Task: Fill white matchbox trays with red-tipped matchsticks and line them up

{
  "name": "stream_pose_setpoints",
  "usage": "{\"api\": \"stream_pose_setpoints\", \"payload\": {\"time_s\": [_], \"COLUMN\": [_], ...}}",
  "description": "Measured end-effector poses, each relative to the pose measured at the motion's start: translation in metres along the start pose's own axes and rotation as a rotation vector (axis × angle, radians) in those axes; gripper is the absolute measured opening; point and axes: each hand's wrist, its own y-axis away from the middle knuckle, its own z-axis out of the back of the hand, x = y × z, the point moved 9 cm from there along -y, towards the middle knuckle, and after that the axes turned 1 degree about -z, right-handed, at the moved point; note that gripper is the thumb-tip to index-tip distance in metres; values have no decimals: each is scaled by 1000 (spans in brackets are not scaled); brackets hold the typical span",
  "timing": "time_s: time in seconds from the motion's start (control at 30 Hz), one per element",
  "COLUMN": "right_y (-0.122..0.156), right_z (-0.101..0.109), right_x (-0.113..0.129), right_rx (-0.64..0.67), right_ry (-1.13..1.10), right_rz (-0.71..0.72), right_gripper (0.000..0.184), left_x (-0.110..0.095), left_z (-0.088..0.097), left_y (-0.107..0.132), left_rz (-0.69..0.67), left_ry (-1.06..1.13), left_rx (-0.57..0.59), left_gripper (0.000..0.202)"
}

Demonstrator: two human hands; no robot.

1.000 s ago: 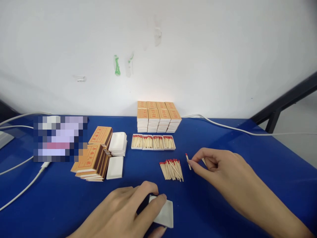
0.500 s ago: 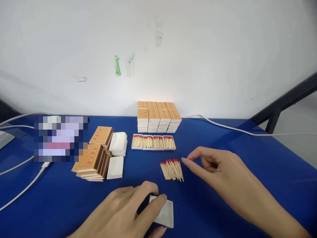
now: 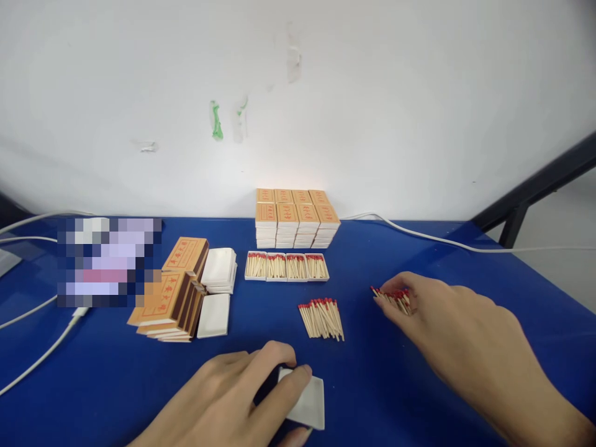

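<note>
My left hand [image 3: 237, 397] rests near the front edge, its fingers closed over an empty white matchbox tray [image 3: 311, 406] that lies on the blue table [image 3: 116, 379]. My right hand [image 3: 447, 323] is further right, fingers curled around a small heap of red-tipped matches [image 3: 393, 298] lying on the table. A separate bundle of loose matches [image 3: 322, 318] lies between the two hands. Behind it stands a row of several open trays filled with matches [image 3: 287, 266].
A block of stacked closed matchboxes [image 3: 295, 218] stands at the back by the wall. To the left are leaning orange sleeves [image 3: 173, 292] and stacked white trays [image 3: 218, 268], with another white tray [image 3: 214, 315] in front. White cables [image 3: 41, 354] run across the left side and the back right.
My right hand let go of a single match beside the loose bundle, then drew back to the right and closed around another heap of matches. My left hand stayed on the tray.
</note>
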Motion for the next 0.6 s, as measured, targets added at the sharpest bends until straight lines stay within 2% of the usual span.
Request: {"api": "stream_pose_setpoints", "payload": {"time_s": [0.2, 0.43, 0.5, 0.53, 0.6], "right_y": [2, -2, -4, -5, -7], "right_z": [-4, -3, -4, -4, -4], "right_x": [11, 2, 0, -1, -2], "right_rx": [78, 129, 156, 171, 197], "right_ry": [67, -71, -110, -127, -149], "right_rz": [2, -89, -105, -112, -125], "right_gripper": [32, 36, 36, 37, 39], "left_x": [0, 1, 8, 12, 16], "left_z": [-2, -2, -5, -6, -15], "left_y": [-1, 7, 14, 20, 35], "left_rz": [6, 11, 118, 180, 283], "left_ry": [27, 46, 36, 56, 261], "left_rx": [33, 36, 36, -3, -98], "left_gripper": [32, 32, 39, 42, 49]}}
